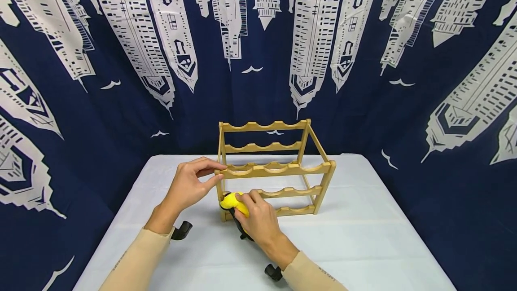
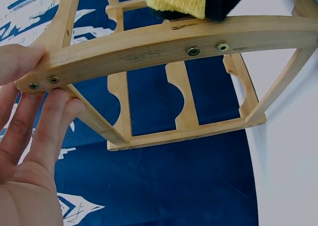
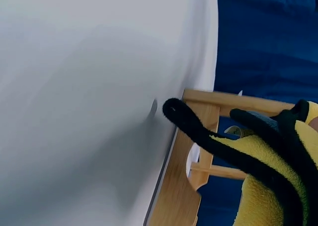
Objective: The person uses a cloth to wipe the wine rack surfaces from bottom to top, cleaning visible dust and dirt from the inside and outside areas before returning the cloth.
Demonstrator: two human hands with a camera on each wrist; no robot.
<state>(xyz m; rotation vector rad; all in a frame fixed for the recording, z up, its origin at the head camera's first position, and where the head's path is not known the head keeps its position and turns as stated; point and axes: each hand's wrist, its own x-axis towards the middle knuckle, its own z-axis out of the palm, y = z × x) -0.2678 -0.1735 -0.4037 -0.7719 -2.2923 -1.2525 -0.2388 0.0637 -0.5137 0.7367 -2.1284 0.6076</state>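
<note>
A wooden wine rack (image 1: 278, 172) with scalloped rails stands on the table. At its upper front left corner, my left hand (image 1: 190, 185) pinches the frame; in the left wrist view the thumb and fingers (image 2: 47, 121) lie on opposite sides of the wooden bar. My right hand (image 1: 260, 221) grips a fuzzy yellow cloth with black edging (image 1: 231, 201) against the rack's front left post, below the left hand. In the right wrist view the cloth (image 3: 261, 201) bunches up beside the wood, and most of the right hand is out of frame.
A white cloth covers the table (image 1: 363, 237). Behind and at the sides hangs a navy curtain (image 1: 258, 98) printed with white buildings. Black wrist mounts (image 1: 181, 231) stick out beside both forearms.
</note>
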